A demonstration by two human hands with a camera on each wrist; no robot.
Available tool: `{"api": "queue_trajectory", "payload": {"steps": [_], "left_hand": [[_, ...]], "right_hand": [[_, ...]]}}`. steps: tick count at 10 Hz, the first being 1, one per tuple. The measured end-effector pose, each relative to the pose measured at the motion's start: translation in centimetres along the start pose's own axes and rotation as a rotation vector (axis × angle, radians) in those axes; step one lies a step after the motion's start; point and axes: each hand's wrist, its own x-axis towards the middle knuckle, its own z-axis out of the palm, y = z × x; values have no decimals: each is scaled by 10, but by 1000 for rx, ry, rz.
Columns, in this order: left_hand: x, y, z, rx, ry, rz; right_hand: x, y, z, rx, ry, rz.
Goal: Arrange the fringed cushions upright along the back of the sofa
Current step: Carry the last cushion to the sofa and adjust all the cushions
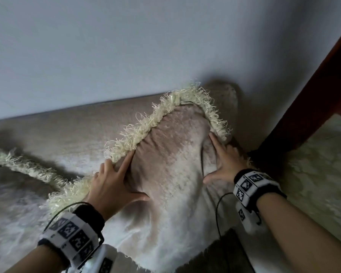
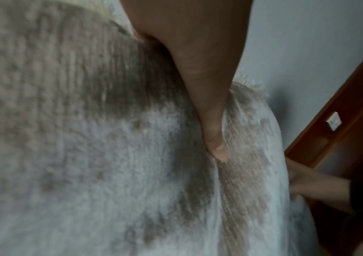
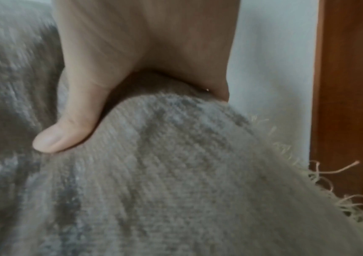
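Note:
A beige and white fringed cushion (image 1: 171,164) stands tilted against the sofa back (image 1: 77,127) at the sofa's right end. My left hand (image 1: 114,180) holds its left fringed edge, index finger straight along the fringe and thumb pressed into the face. In the left wrist view the hand (image 2: 198,52) dents the cushion (image 2: 77,138). My right hand (image 1: 222,162) clasps the right edge. The right wrist view shows its thumb (image 3: 73,124) on the front of the cushion (image 3: 176,173), the other fingers hidden behind. A second fringed cushion (image 1: 24,166) lies at the far left, mostly out of frame.
A dark wooden post (image 1: 313,85) rises just right of the cushion, close to my right hand, and shows as wood (image 3: 347,86) in the right wrist view. A pale fluffy cover (image 1: 323,174) lies beyond it. A plain wall (image 1: 126,46) stands behind the sofa.

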Motion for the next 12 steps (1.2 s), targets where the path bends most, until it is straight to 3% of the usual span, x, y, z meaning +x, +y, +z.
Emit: {"api": "queue_trajectory", "payload": {"steps": [1,3,4,5,6,9,12], "left_hand": [[-7,-17,10,-13,1,-77],[-26,-43,57,82,-107,-159],[-22,-56,63,111,-43,-158],[-12,-54,69,153,-26,-21],[0,-44,89,136,-62,10],[28,-53,129,148,-67,0],[-1,-51,68,129,12,32]], "right_hand": [[10,-23,-4,-100,51,-16],[27,-30,47,-141,-22,-76],[19,-18,78,-208,-9,-36],[21,-17,91,-212,32,2],[32,-18,96,-226,26,9],[62,-9,116,-222,62,-1],[23,-29,76,-272,73,-66]]}}
